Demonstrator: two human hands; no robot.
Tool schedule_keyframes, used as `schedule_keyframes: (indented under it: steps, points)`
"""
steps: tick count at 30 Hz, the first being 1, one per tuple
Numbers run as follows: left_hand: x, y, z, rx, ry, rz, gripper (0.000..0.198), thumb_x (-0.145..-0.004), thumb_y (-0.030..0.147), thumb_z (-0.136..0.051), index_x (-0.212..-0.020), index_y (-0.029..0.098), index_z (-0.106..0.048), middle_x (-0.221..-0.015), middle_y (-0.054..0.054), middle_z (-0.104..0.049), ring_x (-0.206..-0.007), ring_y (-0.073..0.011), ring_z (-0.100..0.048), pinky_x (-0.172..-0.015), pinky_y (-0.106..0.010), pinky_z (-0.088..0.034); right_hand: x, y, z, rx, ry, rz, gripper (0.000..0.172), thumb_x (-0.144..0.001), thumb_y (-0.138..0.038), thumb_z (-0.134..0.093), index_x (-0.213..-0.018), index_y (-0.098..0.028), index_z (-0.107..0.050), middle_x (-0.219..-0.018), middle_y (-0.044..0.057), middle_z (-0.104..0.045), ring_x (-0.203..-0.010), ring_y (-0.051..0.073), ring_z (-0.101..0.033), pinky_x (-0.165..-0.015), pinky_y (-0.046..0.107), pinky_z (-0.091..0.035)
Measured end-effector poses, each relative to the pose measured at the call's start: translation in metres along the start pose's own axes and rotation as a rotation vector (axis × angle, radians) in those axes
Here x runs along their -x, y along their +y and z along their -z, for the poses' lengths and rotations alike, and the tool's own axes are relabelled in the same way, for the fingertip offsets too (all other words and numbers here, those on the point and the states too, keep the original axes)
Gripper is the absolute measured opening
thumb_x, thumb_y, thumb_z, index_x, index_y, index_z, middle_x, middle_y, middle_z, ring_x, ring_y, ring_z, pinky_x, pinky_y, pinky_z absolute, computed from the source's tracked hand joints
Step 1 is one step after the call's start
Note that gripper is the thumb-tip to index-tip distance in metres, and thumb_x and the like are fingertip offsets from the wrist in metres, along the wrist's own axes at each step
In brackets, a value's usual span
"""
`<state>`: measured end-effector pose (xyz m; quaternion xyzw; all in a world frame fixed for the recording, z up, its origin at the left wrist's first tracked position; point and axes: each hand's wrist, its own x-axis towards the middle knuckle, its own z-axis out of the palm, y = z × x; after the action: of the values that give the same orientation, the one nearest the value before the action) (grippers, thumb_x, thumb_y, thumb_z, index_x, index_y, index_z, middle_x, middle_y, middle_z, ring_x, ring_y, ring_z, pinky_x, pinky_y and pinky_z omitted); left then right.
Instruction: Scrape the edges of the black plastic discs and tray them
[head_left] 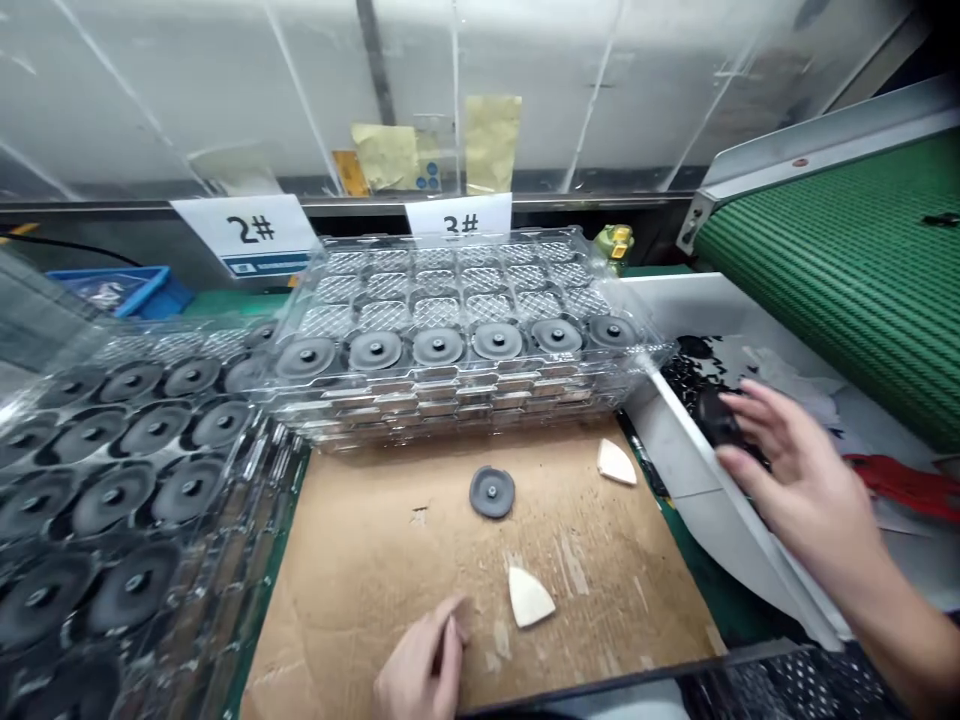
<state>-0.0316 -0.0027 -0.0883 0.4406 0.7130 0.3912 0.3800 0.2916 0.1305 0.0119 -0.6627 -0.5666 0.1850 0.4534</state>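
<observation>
My right hand point(795, 470) reaches into a white bin point(675, 440) at the right, its fingers curled around a dark round disc point(716, 418). My left hand point(424, 665) rests on the brown cardboard sheet point(360, 570) near the front edge, fingers pressed together, holding nothing I can make out. One grey disc point(492, 492) lies loose in the middle of the cardboard. Two cream wedge-shaped pieces point(530, 596) point(616, 462) lie on it too. A clear plastic tray stack point(465, 330) behind the cardboard holds a front row of grey discs.
More clear trays filled with discs point(112, 470) cover the left side. A green conveyor belt point(847, 260) rises at the right. A red item point(907, 485) lies in the bin. Labels reading 2# point(251, 232) and 3# stand at the back, and a blue tray point(120, 288) is far left.
</observation>
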Motion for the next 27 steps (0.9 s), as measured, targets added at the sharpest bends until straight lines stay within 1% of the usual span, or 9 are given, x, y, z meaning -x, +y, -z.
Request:
schedule_keyframes:
  steps: [3, 6, 9, 12, 14, 17, 20, 23, 27]
  points:
    - [0.004, 0.022, -0.006, 0.246, 0.012, 0.048, 0.039, -0.078, 0.036, -0.063, -0.115, 0.025, -0.062, -0.116, -0.008, -0.068, -0.11, -0.0258, -0.061, -0.097, -0.036, -0.044, 0.077, -0.023, -0.019, -0.095, -0.355, 0.067, 0.069, -0.075, -0.052, -0.065, -0.137, -0.032, -0.041, -0.13, 0.011, -0.057, -0.118, 0.032, -0.054, -0.1, 0.057, -0.041]
    - [0.017, 0.041, -0.011, 0.253, -0.117, -0.342, 0.06, -0.07, 0.025, -0.073, -0.126, 0.033, -0.053, -0.137, -0.005, -0.054, -0.13, -0.0274, -0.044, -0.114, -0.044, -0.023, 0.142, -0.035, -0.055, -0.451, -0.707, -0.103, 0.067, -0.082, -0.056, -0.055, -0.141, -0.031, -0.034, -0.132, 0.012, -0.056, -0.122, 0.028, -0.052, -0.098, 0.047, -0.046]
    - [0.033, 0.046, -0.007, 0.184, -0.226, -0.566, 0.064, -0.073, 0.013, -0.068, -0.13, 0.035, -0.049, -0.134, -0.005, -0.056, -0.127, -0.027, -0.048, -0.112, -0.044, -0.026, 0.185, -0.046, -0.084, -0.692, -0.782, -0.32, 0.072, -0.078, -0.064, -0.052, -0.14, -0.03, -0.037, -0.133, 0.012, -0.054, -0.123, 0.026, -0.051, -0.098, 0.04, -0.046]
    - [0.045, 0.042, 0.006, 0.215, -0.174, -0.433, 0.056, -0.075, 0.012, -0.065, -0.126, 0.032, -0.055, -0.13, -0.008, -0.059, -0.122, -0.0282, -0.053, -0.103, -0.042, -0.04, 0.201, -0.06, -0.092, -0.747, -0.767, -0.393, 0.074, -0.077, -0.066, -0.051, -0.139, -0.03, -0.038, -0.126, 0.012, -0.059, -0.115, 0.025, -0.057, -0.096, 0.038, -0.047]
    - [0.049, 0.039, 0.018, 0.312, -0.188, -0.253, 0.054, -0.07, 0.017, -0.072, -0.12, 0.032, -0.06, -0.127, -0.008, -0.062, -0.12, -0.0292, -0.053, -0.102, -0.04, -0.042, 0.199, -0.065, -0.088, -0.642, -0.793, -0.277, 0.073, -0.078, -0.067, -0.049, -0.139, -0.028, -0.038, -0.118, 0.011, -0.061, -0.104, 0.024, -0.063, -0.091, 0.037, -0.05]
    - [0.049, 0.038, 0.035, 0.678, -0.238, 0.098, 0.065, -0.062, 0.032, -0.079, -0.122, 0.034, -0.056, -0.129, -0.006, -0.06, -0.12, -0.0294, -0.054, -0.103, -0.04, -0.042, 0.181, -0.059, -0.083, -0.201, -0.677, -0.02, 0.057, -0.087, -0.059, -0.044, -0.131, -0.024, -0.046, -0.1, 0.009, -0.063, -0.073, 0.018, -0.065, -0.07, 0.032, -0.055]
    - [0.047, 0.038, 0.049, 1.072, -0.235, 0.319, 0.067, -0.063, 0.04, -0.077, -0.125, 0.033, -0.05, -0.131, -0.006, -0.058, -0.116, -0.0294, -0.057, -0.101, -0.041, -0.043, 0.165, -0.037, -0.093, 0.129, -0.509, 0.063, 0.036, -0.088, -0.046, -0.048, -0.112, -0.021, -0.059, -0.087, 0.005, -0.057, -0.052, 0.014, -0.055, -0.055, 0.032, -0.051]
    - [0.047, 0.037, 0.057, 1.244, -0.26, 0.378, 0.06, -0.062, 0.037, -0.078, -0.117, 0.028, -0.055, -0.126, -0.008, -0.061, -0.113, -0.0293, -0.059, -0.1, -0.04, -0.045, 0.166, -0.018, -0.113, 0.177, -0.489, 0.092, 0.029, -0.083, -0.041, -0.054, -0.102, -0.021, -0.063, -0.092, 0.007, -0.054, -0.053, 0.016, -0.054, -0.056, 0.036, -0.05]
    - [0.051, 0.034, 0.061, 1.298, -0.245, 0.358, 0.06, -0.058, 0.037, -0.081, -0.113, 0.028, -0.058, -0.119, -0.007, -0.065, -0.11, -0.0271, -0.061, -0.1, -0.038, -0.044, 0.177, -0.009, -0.13, 0.153, -0.52, 0.177, 0.026, -0.085, -0.033, -0.052, -0.106, -0.022, -0.061, -0.1, 0.01, -0.055, -0.081, 0.023, -0.06, -0.07, 0.037, -0.052]
